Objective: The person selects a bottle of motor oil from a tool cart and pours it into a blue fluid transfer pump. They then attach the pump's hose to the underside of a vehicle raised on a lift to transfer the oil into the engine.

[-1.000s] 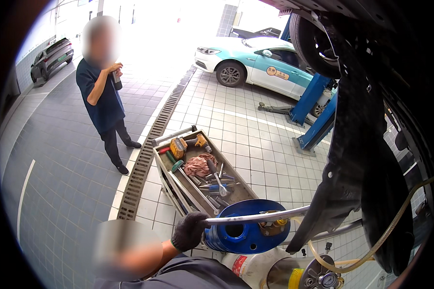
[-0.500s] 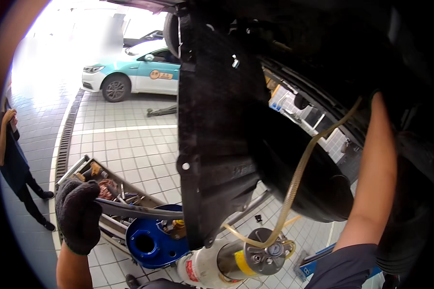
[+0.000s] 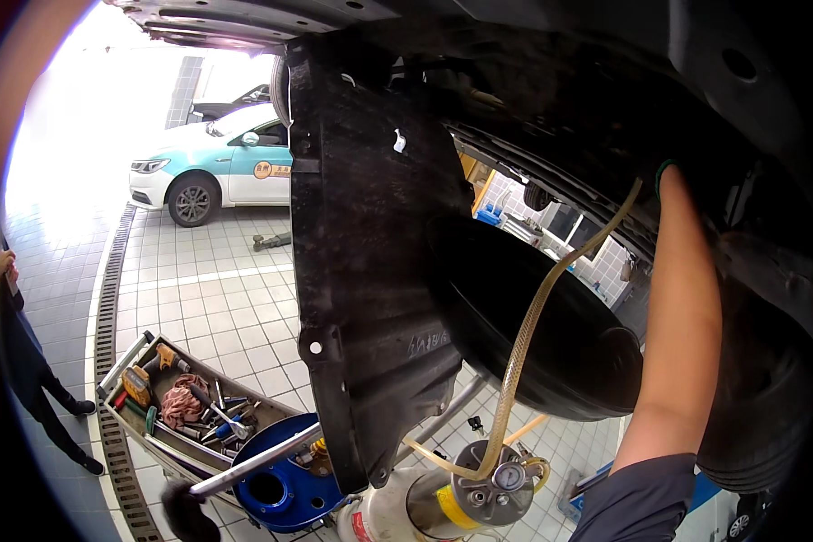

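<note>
My left hand (image 3: 190,513), in a dark glove and blurred at the lower edge, is closed round the end of a grey metal bar (image 3: 257,459). The bar slants up to the right across a blue round drain pan (image 3: 289,501) and passes behind a hanging black plastic liner (image 3: 370,271). My right arm reaches up under a raised car; only the green-edged glove cuff (image 3: 666,169) of my right hand shows, the fingers lost in shadow. Beside it ends a clear yellowish hose (image 3: 524,339), which runs down to a metal tank (image 3: 479,492) with a gauge on top.
A tool tray (image 3: 176,397) holding a yellow drill, a rag and sockets stands at lower left. The car's dark underside (image 3: 551,81) hangs overhead, with a tyre (image 3: 768,415) at right. A person (image 3: 36,361) stands far left, near a floor drain; a white-and-teal car (image 3: 217,167) is parked behind.
My left hand has dropped toward the lower edge, and the bar's near end has swung down with it. The view has shifted, showing more underside and tool tray. My right arm stays raised.
</note>
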Motion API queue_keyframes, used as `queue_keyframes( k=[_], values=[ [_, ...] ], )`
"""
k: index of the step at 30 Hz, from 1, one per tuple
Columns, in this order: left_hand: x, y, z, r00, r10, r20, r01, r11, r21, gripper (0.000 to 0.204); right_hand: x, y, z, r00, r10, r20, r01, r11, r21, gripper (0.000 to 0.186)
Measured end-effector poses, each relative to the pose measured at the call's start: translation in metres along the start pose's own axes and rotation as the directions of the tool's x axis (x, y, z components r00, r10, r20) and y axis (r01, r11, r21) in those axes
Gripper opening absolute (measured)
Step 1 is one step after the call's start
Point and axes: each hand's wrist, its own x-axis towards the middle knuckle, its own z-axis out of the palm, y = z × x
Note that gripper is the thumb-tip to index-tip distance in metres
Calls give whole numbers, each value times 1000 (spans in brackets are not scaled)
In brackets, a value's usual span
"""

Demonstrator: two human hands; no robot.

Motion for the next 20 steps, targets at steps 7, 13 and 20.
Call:
queue_keyframes(
  k=[7, 13, 20],
  values=[
    [-18, 63, 26, 946, -103, 308, -27, 919, 392, 36, -10, -30, -36, 977, -36, 210, 55, 995, -84, 51],
    [80, 131, 25, 955, 215, 204, -270, 914, 302, 37, -15, -21, -21, 997, 2, 75, -11, 994, 112, 52],
    [140, 233, 138, 706, 461, 537, -677, 661, 324, 22, 16, 47, 30, 973, -140, 184, 170, 972, -160, 53]
  ],
)
